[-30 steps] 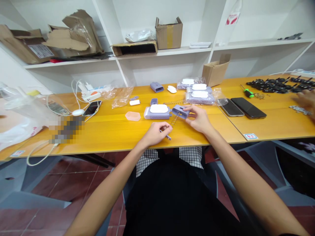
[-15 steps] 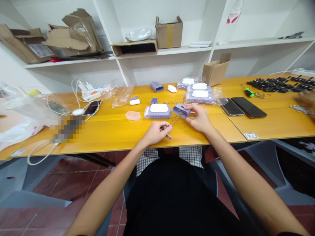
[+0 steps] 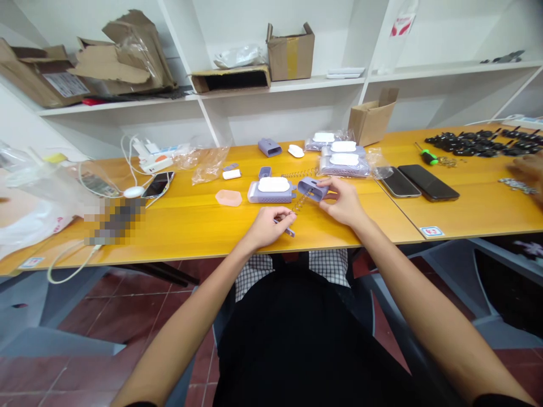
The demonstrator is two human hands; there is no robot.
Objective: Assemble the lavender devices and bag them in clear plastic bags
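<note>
My right hand point(image 3: 343, 200) is closed round a hollow purple plastic housing point(image 3: 311, 190), its open end tipped toward me. A thin metal coil spring point(image 3: 300, 204) runs out of that opening down to my left hand point(image 3: 270, 225), whose thumb and finger pinch its near end. A narrow purple strip point(image 3: 290, 232) sticks out below the left fingers; its other end is hidden in the hand. Just beyond both hands lies a purple device with a white oval top point(image 3: 274, 185). Behind it a second coil spring point(image 3: 299, 173) rests on the table.
Around lie a purple cap point(image 3: 265, 172), another purple housing point(image 3: 270, 147), a white oval part point(image 3: 296, 151), a white cylinder point(image 3: 231, 174) and a pinkish sheet point(image 3: 228, 198). Bagged devices point(image 3: 344, 161) and two phones point(image 3: 428, 182) are to the right. Another person's hand point(image 3: 530, 167) shows at the right edge.
The view has shifted very slightly. Both hands keep nearly the same place and hold, with the spring still stretching between the left fingers and the housing.
</note>
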